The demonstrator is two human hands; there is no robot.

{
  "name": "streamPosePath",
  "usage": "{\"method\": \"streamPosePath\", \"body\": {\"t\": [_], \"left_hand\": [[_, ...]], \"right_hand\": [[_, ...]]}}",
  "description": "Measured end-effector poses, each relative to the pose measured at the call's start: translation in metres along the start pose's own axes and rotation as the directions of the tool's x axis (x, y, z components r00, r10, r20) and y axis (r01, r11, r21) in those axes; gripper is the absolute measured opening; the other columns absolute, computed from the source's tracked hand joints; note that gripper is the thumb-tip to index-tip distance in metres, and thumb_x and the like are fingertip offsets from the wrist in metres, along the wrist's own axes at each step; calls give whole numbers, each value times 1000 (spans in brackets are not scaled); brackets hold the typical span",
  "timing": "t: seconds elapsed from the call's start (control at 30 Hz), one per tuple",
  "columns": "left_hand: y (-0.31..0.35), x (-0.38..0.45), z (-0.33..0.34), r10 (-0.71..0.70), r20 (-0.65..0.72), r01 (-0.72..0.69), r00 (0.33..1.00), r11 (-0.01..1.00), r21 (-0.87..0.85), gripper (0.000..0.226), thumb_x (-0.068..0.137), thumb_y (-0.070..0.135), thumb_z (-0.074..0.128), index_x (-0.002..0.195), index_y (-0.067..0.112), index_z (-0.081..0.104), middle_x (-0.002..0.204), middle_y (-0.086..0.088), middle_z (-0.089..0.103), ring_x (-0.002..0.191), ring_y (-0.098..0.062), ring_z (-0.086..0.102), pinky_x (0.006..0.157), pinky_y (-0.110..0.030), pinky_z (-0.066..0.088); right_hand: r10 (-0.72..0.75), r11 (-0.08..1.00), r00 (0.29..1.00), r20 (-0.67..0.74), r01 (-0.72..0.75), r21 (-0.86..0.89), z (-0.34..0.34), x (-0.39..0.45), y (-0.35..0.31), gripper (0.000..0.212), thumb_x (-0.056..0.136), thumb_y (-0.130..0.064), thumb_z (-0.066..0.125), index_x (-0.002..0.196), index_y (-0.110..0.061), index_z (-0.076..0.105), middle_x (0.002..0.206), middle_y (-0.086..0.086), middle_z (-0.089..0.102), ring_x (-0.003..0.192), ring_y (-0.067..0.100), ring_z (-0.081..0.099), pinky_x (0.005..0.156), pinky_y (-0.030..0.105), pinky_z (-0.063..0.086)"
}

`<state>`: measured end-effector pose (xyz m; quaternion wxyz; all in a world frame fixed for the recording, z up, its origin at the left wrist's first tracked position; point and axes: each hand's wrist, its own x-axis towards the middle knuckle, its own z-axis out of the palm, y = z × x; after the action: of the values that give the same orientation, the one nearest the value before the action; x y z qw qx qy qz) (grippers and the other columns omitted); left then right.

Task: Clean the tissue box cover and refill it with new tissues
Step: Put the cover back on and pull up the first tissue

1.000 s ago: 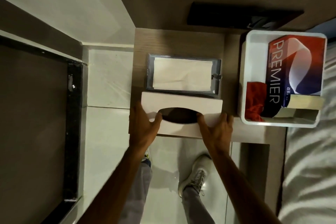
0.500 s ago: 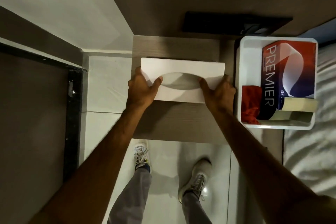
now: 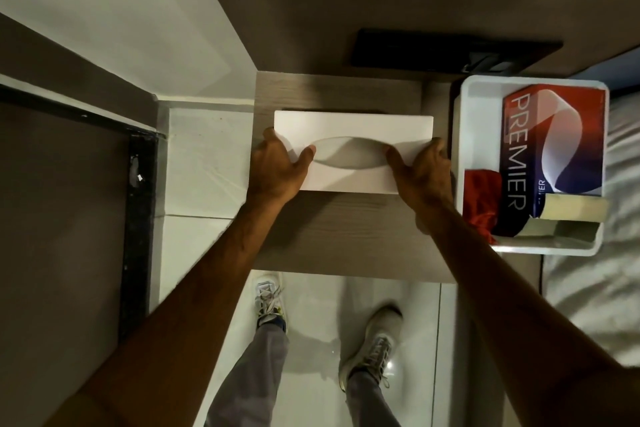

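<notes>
Tissue box cover [image 3: 353, 135] between gripping fingers [image 3: 306, 153]

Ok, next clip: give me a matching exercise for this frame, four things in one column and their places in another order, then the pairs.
Things:
1. tissue box cover
2. red cloth
3. Premier tissue box
4. left hand

Places:
A. standing in the white bin, right part
B. on the wooden table, held at both ends
C. gripping the cover's left end
D. in the bin, left of the box

Pairs: 1-B, 2-D, 3-A, 4-C
</notes>
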<state>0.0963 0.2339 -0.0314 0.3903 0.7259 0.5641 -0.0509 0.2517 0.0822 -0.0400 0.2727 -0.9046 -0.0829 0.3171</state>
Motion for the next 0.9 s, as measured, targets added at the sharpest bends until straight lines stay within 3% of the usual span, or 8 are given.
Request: {"method": "streamPosePath", "body": {"t": [0.5, 0.9], "left_hand": [[4, 5, 5, -40, 21, 39, 999, 998, 47, 78, 93, 46, 69, 148, 4, 33, 149, -20, 48, 136, -39, 51, 104, -46, 51], [-3, -4, 9, 84, -22, -79, 996, 981, 178, 75, 99, 53, 56, 147, 1, 33, 136, -22, 58, 120, -39, 63, 90, -39, 53]], "right_hand": [[73, 997, 997, -10, -73, 6, 2, 14, 3, 85, 81, -50, 80, 145, -10, 41, 143, 16, 53, 132, 36, 51, 105, 52, 51], [-8, 997, 999, 32, 11, -79, 0, 7, 10, 86, 87, -64, 65, 146, -9, 36, 141, 20, 54, 125, 39, 57, 100, 55, 54]]}}
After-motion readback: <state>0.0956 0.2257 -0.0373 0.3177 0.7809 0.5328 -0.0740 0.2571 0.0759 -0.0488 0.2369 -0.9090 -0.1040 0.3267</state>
